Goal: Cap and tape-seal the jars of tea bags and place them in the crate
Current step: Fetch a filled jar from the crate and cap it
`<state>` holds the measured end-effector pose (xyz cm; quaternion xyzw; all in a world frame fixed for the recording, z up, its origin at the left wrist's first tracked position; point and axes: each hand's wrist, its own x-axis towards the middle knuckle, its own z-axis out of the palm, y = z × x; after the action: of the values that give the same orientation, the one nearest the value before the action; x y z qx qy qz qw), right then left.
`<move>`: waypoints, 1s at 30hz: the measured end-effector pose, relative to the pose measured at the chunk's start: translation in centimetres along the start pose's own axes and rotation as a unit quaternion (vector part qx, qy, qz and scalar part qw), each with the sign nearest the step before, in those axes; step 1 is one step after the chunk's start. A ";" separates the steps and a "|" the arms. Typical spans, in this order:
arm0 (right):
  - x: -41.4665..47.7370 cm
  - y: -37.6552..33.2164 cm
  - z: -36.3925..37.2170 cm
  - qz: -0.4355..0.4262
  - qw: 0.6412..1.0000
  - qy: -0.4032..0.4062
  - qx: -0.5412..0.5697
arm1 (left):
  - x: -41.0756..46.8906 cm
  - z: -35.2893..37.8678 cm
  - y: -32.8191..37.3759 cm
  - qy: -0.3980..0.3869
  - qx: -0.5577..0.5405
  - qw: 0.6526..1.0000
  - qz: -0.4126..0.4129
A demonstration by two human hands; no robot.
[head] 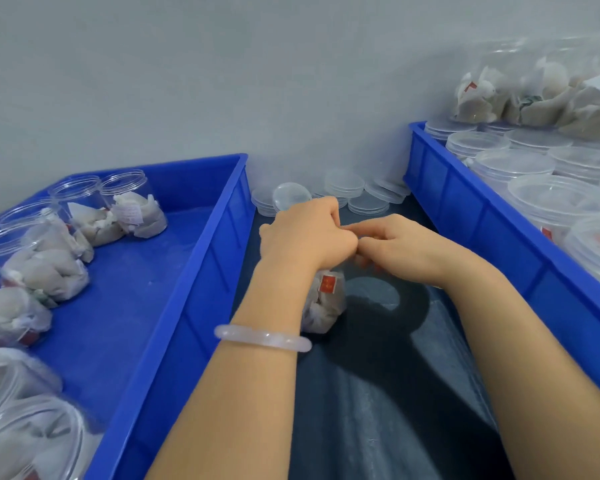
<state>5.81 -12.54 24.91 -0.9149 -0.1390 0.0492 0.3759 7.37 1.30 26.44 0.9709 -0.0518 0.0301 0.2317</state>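
A clear jar of tea bags (323, 301) with a red label stands on the dark cloth between two blue crates. My left hand (305, 233) curls over the jar's top from above and hides it. My right hand (399, 247) reaches in from the right, its curled fingers meeting the left fingertips at the jar's top. Whether a lid or tape sits under the fingers is hidden. The left crate (201, 271) holds several uncapped jars of tea bags (132, 206). The right crate (465, 216) is packed with capped jars (513, 164), and more are stacked on top.
A pile of loose clear lids (347, 190) lies at the back between the crates, against the grey wall. The dark cloth (378, 393) runs as a narrow strip toward me. A pale bangle (262, 337) circles my left wrist.
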 end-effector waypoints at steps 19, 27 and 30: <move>-2.2 1.2 4.8 0.049 0.971 0.087 -0.216 | 2.1 -0.1 -1.4 -0.009 0.027 0.999 0.023; 0.8 4.8 7.1 0.068 0.955 0.077 -0.280 | 2.4 -0.4 -1.7 -0.003 -0.057 0.998 0.031; 1.2 4.3 6.6 0.084 0.961 0.040 -0.260 | 2.2 0.0 -1.9 0.135 -0.158 0.977 0.048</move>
<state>6.62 -10.70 17.24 -0.9907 -0.0549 0.0065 0.1244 9.74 2.82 25.80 0.9053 -0.0707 0.1636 0.3855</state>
